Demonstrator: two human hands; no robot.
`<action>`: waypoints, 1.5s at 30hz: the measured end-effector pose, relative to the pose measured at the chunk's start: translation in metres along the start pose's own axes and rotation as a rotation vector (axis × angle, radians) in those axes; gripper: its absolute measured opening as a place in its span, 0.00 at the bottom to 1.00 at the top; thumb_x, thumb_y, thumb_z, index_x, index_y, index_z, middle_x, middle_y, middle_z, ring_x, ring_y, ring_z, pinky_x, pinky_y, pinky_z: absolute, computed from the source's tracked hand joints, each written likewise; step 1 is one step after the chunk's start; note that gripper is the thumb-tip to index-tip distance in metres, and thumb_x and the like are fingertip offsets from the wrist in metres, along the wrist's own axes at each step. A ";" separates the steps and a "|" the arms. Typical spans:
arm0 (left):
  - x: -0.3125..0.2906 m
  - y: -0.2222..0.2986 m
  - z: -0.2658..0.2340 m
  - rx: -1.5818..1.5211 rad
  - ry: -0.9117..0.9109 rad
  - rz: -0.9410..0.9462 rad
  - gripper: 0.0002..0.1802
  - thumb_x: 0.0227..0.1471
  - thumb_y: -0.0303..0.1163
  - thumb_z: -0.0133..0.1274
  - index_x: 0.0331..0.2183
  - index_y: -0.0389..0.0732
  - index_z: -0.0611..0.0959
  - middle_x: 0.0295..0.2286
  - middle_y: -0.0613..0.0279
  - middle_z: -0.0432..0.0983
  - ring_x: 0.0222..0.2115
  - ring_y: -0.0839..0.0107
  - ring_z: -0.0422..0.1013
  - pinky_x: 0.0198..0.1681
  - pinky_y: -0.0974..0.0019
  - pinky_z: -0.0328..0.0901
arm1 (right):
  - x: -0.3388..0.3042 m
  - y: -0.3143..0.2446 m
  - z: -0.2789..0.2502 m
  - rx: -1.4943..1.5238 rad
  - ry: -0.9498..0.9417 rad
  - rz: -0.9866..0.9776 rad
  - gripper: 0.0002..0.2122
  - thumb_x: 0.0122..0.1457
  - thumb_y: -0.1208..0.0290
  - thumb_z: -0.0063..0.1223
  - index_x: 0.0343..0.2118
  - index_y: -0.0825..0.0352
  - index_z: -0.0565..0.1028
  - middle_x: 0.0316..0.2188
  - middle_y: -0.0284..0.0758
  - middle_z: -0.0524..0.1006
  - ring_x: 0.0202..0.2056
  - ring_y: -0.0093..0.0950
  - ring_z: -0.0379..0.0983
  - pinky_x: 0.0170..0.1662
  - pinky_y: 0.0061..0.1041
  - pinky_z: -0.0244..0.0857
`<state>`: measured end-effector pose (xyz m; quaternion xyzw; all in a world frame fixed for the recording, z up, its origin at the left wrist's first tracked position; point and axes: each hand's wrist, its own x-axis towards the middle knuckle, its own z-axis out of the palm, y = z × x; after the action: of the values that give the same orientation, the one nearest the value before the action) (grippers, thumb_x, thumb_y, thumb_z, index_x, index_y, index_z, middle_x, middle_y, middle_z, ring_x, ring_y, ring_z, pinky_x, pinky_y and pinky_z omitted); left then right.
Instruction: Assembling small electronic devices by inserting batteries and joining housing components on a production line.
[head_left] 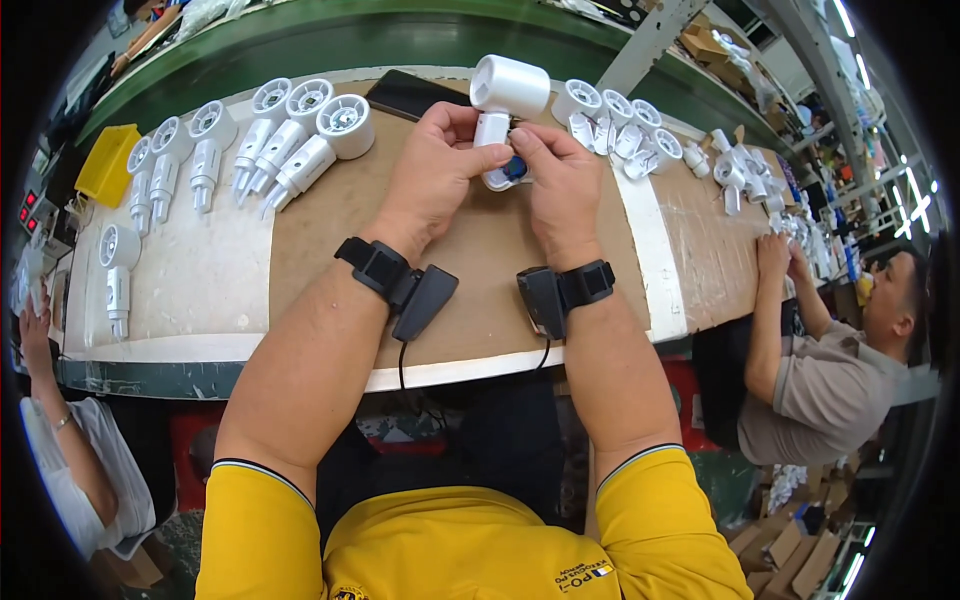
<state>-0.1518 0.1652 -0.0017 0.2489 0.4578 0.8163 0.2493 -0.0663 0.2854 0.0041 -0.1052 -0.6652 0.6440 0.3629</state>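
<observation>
Above the far middle of the table I hold a white fan-like housing (510,88) with a round drum head and a short handle, head pointing up. My left hand (432,170) is closed around the handle from the left, its thumb pressed across it. At the handle's lower end, my right hand (562,180) pinches from the other side; its fingertips partly hide what they grip. A small blue part (515,168) shows between the hands, beside a white curved piece under the handle. A black phone-like slab (415,95) lies behind my left hand.
More white housings (345,125) lie in rows to the left, near a yellow bin (105,165). Housings with open handle shells (640,140) are on the right. A co-worker (830,370) handles white parts at right; another person's arm (65,420) is at left. A green belt (300,40) runs behind.
</observation>
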 end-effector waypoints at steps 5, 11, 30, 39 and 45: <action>-0.008 0.006 0.015 0.125 0.088 0.147 0.22 0.49 0.24 0.66 0.45 0.32 0.76 0.39 0.57 0.79 0.38 0.71 0.76 0.42 0.69 0.72 | 0.003 0.005 -0.004 0.219 -0.014 0.100 0.08 0.63 0.75 0.58 0.42 0.72 0.80 0.37 0.35 0.81 0.38 0.22 0.76 0.44 0.21 0.69; -0.013 0.010 0.023 0.324 0.174 0.223 0.23 0.48 0.25 0.67 0.45 0.32 0.78 0.38 0.57 0.80 0.37 0.72 0.76 0.40 0.68 0.73 | 0.004 0.010 -0.006 0.361 -0.036 0.128 0.08 0.63 0.76 0.57 0.42 0.73 0.79 0.37 0.35 0.81 0.38 0.22 0.75 0.45 0.22 0.69; 0.003 0.000 -0.011 -0.065 0.028 -0.110 0.16 0.55 0.29 0.61 0.43 0.31 0.81 0.34 0.58 0.82 0.32 0.68 0.79 0.37 0.66 0.73 | 0.003 0.005 -0.010 -0.369 -0.109 -0.204 0.08 0.60 0.78 0.60 0.41 0.73 0.81 0.34 0.35 0.83 0.35 0.20 0.78 0.39 0.18 0.72; 0.014 -0.007 -0.011 -0.090 -0.178 -0.282 0.13 0.60 0.33 0.55 0.43 0.36 0.82 0.35 0.61 0.81 0.34 0.70 0.78 0.38 0.65 0.74 | -0.002 -0.001 -0.022 -0.553 -0.059 -0.264 0.09 0.59 0.74 0.59 0.41 0.70 0.82 0.35 0.39 0.84 0.36 0.27 0.80 0.41 0.26 0.73; 0.005 0.006 -0.028 0.036 -0.102 -0.312 0.13 0.61 0.31 0.53 0.45 0.36 0.81 0.36 0.63 0.81 0.33 0.73 0.78 0.38 0.67 0.75 | -0.004 0.006 -0.003 -0.483 -0.079 -0.359 0.07 0.55 0.77 0.57 0.36 0.71 0.81 0.31 0.45 0.81 0.33 0.38 0.80 0.39 0.31 0.72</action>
<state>-0.1748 0.1480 -0.0080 0.2202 0.4920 0.7459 0.3913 -0.0636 0.2864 -0.0029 -0.0443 -0.8206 0.3965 0.4093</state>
